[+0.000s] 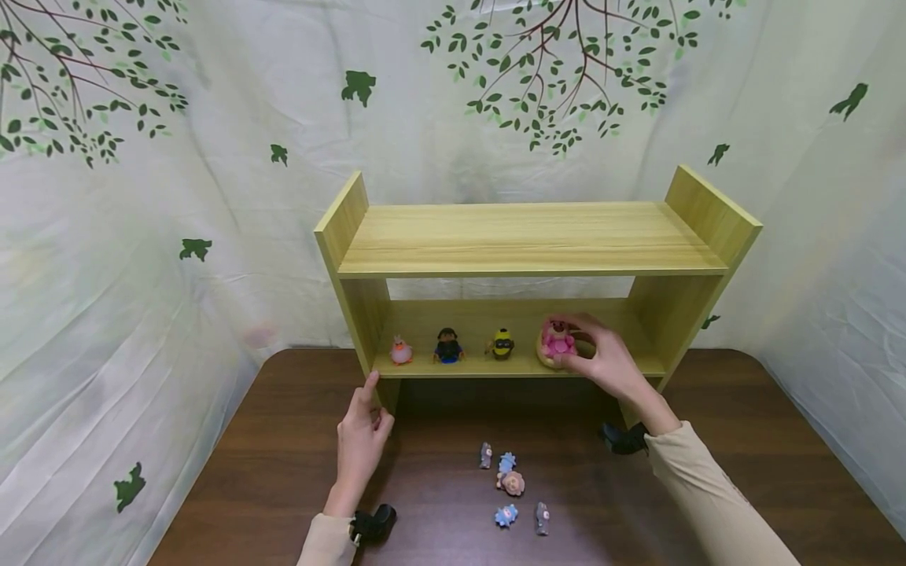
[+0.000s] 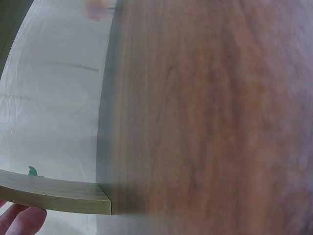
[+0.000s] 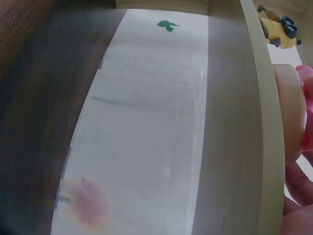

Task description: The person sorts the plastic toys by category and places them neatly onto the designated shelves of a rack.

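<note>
My right hand (image 1: 610, 360) grips a pink bear figurine (image 1: 557, 339) between thumb and fingers, at the right part of the middle board of the wooden shelf (image 1: 453, 369). The bear's rounded beige base (image 3: 292, 112) shows in the right wrist view, beside the board's edge. To its left along the board stand a yellow figurine with goggles (image 1: 502, 344), a dark-haired figurine (image 1: 448, 346) and a pale pink figurine (image 1: 401, 350). My left hand (image 1: 359, 432) touches the shelf's lower left front edge with an extended finger and holds no figurine.
Several small figurines lie on the brown table (image 1: 283, 456) before the shelf, among them a brown-and-pink one (image 1: 510, 483), a blue one (image 1: 506, 516) and a grey one (image 1: 542, 519). A leaf-printed white cloth (image 1: 269, 212) hangs behind. The shelf's top board (image 1: 524, 236) overhangs the figurines.
</note>
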A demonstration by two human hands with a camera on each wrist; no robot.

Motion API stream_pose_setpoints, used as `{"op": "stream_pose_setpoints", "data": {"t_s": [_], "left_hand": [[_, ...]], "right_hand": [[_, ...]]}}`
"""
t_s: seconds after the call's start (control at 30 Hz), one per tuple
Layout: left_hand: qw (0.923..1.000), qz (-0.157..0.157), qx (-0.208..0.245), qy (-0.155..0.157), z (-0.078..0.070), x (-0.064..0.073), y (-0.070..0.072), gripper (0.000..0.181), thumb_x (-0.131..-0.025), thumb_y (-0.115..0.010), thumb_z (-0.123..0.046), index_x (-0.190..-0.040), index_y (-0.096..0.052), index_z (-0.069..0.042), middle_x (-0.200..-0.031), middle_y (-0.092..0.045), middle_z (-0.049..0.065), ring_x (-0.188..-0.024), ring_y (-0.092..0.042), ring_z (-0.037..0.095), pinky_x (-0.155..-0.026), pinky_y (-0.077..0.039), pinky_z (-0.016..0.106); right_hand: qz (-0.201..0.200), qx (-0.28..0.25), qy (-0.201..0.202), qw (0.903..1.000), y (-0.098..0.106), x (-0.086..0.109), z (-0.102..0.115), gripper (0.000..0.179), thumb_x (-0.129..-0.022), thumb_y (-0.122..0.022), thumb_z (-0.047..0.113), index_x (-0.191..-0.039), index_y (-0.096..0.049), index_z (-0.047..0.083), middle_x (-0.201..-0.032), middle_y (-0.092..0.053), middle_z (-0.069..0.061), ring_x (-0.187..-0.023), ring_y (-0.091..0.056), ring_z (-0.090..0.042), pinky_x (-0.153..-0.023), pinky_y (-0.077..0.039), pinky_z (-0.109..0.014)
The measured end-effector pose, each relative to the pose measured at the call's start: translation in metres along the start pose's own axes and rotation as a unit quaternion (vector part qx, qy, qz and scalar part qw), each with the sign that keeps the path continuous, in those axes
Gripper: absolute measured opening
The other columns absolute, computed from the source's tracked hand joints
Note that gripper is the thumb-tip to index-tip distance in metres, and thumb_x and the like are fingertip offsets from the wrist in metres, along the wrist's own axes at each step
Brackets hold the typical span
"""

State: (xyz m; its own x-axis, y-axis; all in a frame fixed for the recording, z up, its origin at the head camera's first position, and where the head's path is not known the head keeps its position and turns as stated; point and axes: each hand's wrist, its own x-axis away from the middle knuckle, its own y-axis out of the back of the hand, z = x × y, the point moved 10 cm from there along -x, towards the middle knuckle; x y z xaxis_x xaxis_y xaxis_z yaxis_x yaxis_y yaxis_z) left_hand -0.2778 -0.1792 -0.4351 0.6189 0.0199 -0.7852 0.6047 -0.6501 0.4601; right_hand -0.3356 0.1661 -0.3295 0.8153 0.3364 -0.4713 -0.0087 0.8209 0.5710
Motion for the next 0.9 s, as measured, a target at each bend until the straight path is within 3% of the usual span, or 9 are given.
{"op": "stream_pose_setpoints", "data": {"t_s": [0.2,0.43,0.9], "left_hand": [[1.0000,0.001,0.001,0.004,0.002,0.001,-0.001,0.090,-0.073,-0.063,0.016,-0.146,-0.033,-0.027,-0.081,-0.043,0.006,-0.057,-0.033,0.005,-0.047,-0.034,0.024],[1.0000,-0.003,0.002,0.000,0.002,0.000,-0.001,0.089,-0.072,-0.063,0.016,-0.145,-0.034,-0.026,-0.081,-0.043,0.006,-0.057,-0.033,0.005,-0.047,-0.034,0.024],[1.0000,0.000,-0.002,0.002,0.003,0.000,-0.002,0.088,-0.073,-0.062,0.016,-0.145,-0.033,-0.025,-0.082,-0.043,0.006,-0.056,-0.032,0.006,-0.046,-0.034,0.024]], "right_hand": [[0.004,-0.011,-0.020,0.9997,0.000,-0.002,-0.001,0.052,-0.080,-0.071,0.002,-0.129,-0.054,-0.005,-0.119,-0.055,-0.022,-0.111,-0.052,-0.035,-0.094,-0.042,-0.050],[0.013,-0.010,-0.028,0.9995,0.003,-0.001,0.030,0.047,-0.081,-0.066,-0.003,-0.125,-0.052,-0.013,-0.118,-0.054,-0.029,-0.109,-0.052,-0.042,-0.094,-0.041,-0.053],[0.037,-0.016,-0.056,0.9976,0.000,-0.002,0.026,0.048,-0.084,-0.063,0.001,-0.129,-0.051,-0.010,-0.124,-0.052,-0.028,-0.112,-0.051,-0.040,-0.095,-0.040,-0.052]]}}
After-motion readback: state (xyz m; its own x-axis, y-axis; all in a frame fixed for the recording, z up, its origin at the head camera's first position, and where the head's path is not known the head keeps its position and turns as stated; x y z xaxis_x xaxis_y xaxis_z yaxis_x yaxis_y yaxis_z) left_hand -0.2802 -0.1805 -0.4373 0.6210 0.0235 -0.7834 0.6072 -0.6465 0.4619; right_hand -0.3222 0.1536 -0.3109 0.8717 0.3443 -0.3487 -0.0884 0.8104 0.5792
